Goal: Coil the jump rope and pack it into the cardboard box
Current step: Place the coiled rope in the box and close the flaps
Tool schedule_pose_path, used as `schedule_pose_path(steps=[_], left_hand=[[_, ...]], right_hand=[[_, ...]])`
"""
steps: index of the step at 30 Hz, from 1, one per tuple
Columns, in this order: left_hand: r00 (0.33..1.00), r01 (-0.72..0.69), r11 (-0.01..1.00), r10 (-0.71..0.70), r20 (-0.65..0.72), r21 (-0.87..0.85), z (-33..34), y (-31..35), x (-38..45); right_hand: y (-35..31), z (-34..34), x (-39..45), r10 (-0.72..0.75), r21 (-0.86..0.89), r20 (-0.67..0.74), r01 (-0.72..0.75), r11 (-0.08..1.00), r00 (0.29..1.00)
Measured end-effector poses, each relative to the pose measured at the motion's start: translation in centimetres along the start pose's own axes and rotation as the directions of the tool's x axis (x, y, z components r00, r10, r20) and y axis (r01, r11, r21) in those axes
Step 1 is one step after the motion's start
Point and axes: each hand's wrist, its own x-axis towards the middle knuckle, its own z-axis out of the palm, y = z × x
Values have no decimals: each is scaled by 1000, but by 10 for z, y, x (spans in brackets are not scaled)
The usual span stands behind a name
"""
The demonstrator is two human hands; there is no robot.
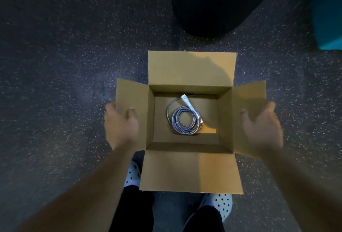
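The cardboard box (224, 119) stands open on the floor with all its flaps spread outward. Inside, on the bottom, lies the grey jump rope (185, 120), wound into a flat coil, with a white handle (190, 106) lying across it. My left hand (120, 124) holds the left flap (133, 93), thumb on top and fingers past its outer edge. My right hand (259, 128), blurred, holds the right flap (248, 95) the same way. Neither hand touches the rope.
The box sits on dark speckled flooring (64, 65). A large black rounded object (212, 4) lies just beyond the far flap and a teal block (329, 19) is at the far right. My spotted shoes (220, 204) stand under the near flap.
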Motion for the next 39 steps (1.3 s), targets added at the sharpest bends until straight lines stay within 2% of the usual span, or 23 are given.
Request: schedule_pose_path(steps=[1, 3, 6, 10, 15, 20, 23, 26, 30, 33, 35, 39], left_hand=[[996, -84, 996, 84, -2, 12, 4, 6, -14], [953, -295, 953, 288, 95, 69, 19, 15, -38], [826, -523, 845, 471, 309, 109, 49, 20, -55], [741, -617, 759, 473, 476, 206, 82, 14, -51], [669, -741, 526, 523, 529, 417, 109, -15, -42], [683, -727, 348, 455, 572, 592, 128, -25, -40], [690, -722, 359, 432, 580, 591, 125, -15, -45], [659, -751, 401, 489, 571, 524, 103, -7, -55], [596, -803, 424, 546, 589, 419, 71, -16, -73], [584, -801, 456, 451, 675, 387, 57, -24, -85], [516, -825, 450, 350, 782, 343, 51, -30, -93], [322, -894, 389, 214, 922, 222, 48, -40, -104]], right_hand=[[-11, 6, -12, -60, 15, -6, 60, 998, 998], [-29, 23, -34, -200, -22, 44, 201, 979, 979], [-36, 58, -50, -349, -112, 138, 365, 924, 927], [-24, 97, -43, -411, -285, 120, 428, 857, 904], [-4, 130, -23, -481, -407, 150, 498, 766, 864], [10, 147, -15, -478, -601, 207, 497, 627, 854], [2, 138, -15, -447, -622, 268, 508, 596, 853], [-15, 114, -20, -468, -586, 273, 531, 612, 841], [-38, 88, -16, -581, -536, 304, 640, 551, 755], [-60, 77, -2, -624, -509, 305, 677, 532, 720], [-72, 74, 9, -633, -496, 308, 688, 530, 710], [-93, 70, 34, -658, -604, 275, 659, 448, 701]])
